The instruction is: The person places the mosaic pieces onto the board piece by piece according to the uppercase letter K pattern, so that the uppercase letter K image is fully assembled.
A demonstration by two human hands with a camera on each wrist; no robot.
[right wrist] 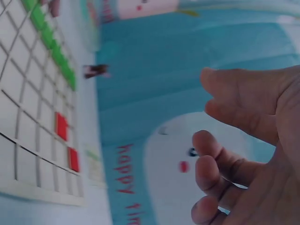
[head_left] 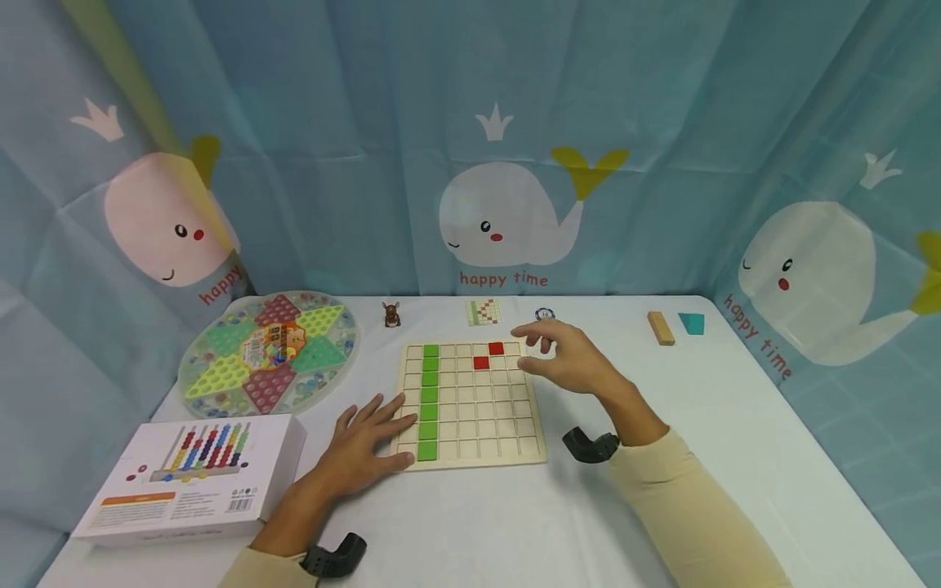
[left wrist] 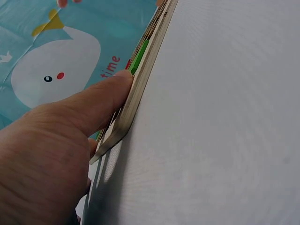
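A wooden grid board (head_left: 488,429) lies flat on the white table. One column near its left side is filled with green tiles (head_left: 429,394). Two red tiles (head_left: 481,363) sit diagonally to each other near the far right corner. My left hand (head_left: 365,445) rests spread on the board's left edge, and its thumb touches the near rim in the left wrist view. Beside and above the far right corner hovers my right hand (head_left: 569,357), fingers slightly bent. Nothing shows between its fingers (right wrist: 234,168) in the right wrist view.
Behind the board are a small pattern card (head_left: 483,312), a brown animal figurine (head_left: 392,315) and a round blue-and-white token (head_left: 545,314). A star-patterned round game board (head_left: 272,351) and a white box (head_left: 198,474) occupy the left. A wooden block (head_left: 661,328) and a teal piece (head_left: 692,323) lie far right.
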